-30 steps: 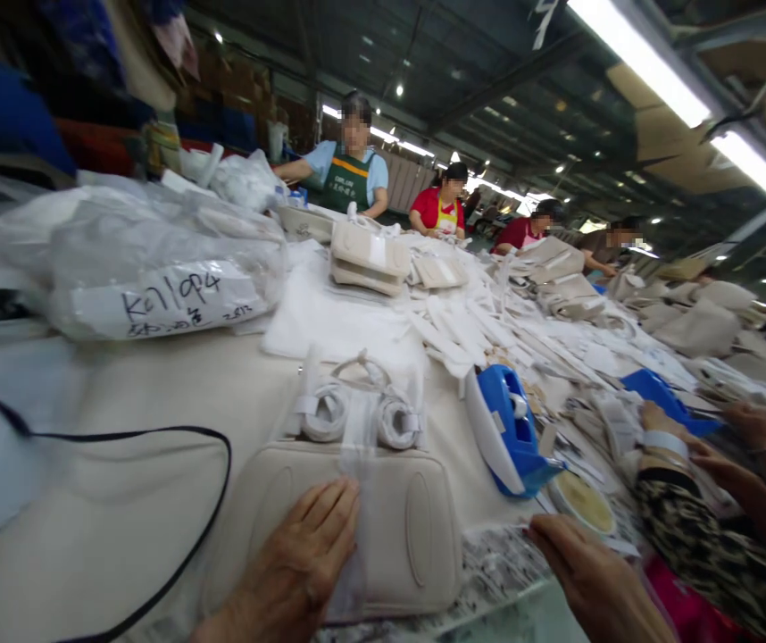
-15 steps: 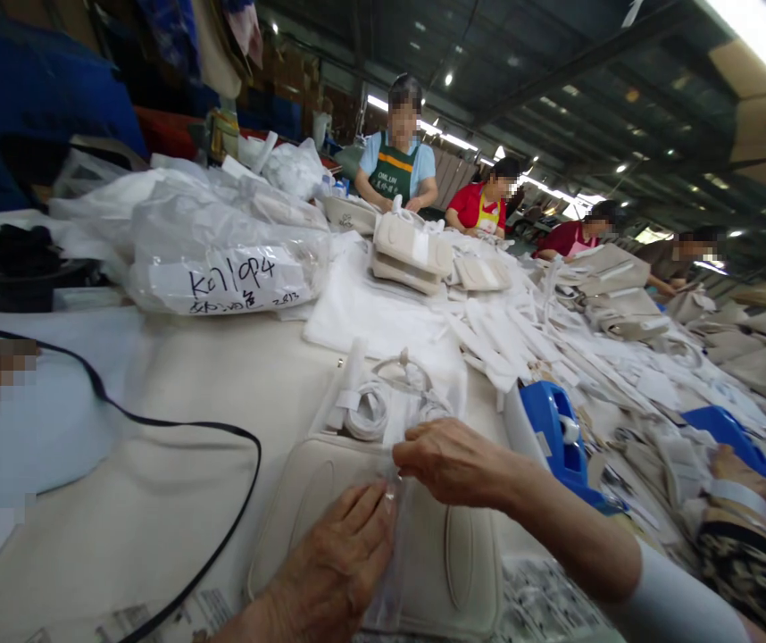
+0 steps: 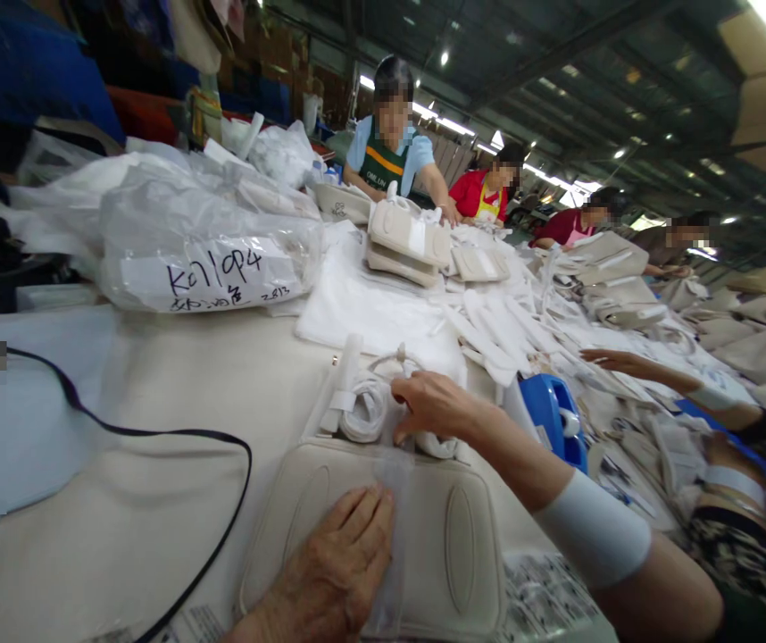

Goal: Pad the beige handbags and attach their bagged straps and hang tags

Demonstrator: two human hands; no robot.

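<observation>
A cream handbag (image 3: pixel 429 545) lies flat before me, with a translucent plastic strip (image 3: pixel 393 527) running up its middle. My left hand (image 3: pixel 339 554) rests on the bag, fingers stretched together and their tips at the strip's edge. At the bag's top edge, my right hand (image 3: pixel 433 406) has thumb and index finger curled round the upper part of the strip; the other fingers are tucked behind. Beside those fingertips sits a coiled white wrapped strap (image 3: pixel 365 411). The bag's handle (image 3: pixel 396 362) arches just beyond, also partly wrapped.
A blue tape dispenser (image 3: pixel 550 411) stands right of my forearm. Plastic-wrapped goods (image 3: pixel 209 254) lie at left, near a black cord (image 3: pixel 169 435). Stacked cream bags (image 3: pixel 406 241) and white strips (image 3: pixel 490 335) lie farther off. A co-worker's arm (image 3: pixel 664 371) reaches in from the right; other people work across the table.
My right hand has moved up the strip, away from my left hand, which stays on the bag. At right, a co-worker's arm has stretched over the table.
</observation>
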